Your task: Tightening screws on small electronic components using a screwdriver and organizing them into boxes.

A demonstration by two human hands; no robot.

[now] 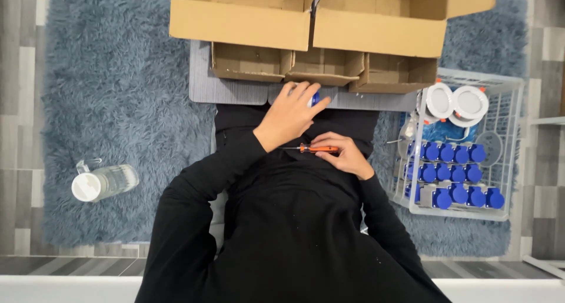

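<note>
Right hand (344,153) around orange screwdriver (315,148)

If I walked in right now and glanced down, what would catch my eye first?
Probably the white wire basket on the right, packed with rows of bright blue parts and two round white ones. In the middle, the left hand covers a small blue and white piece, while the right hand holds an orange-handled screwdriver. Open cardboard boxes sit across the top, and a clear bottle lies on the rug at left.
</note>
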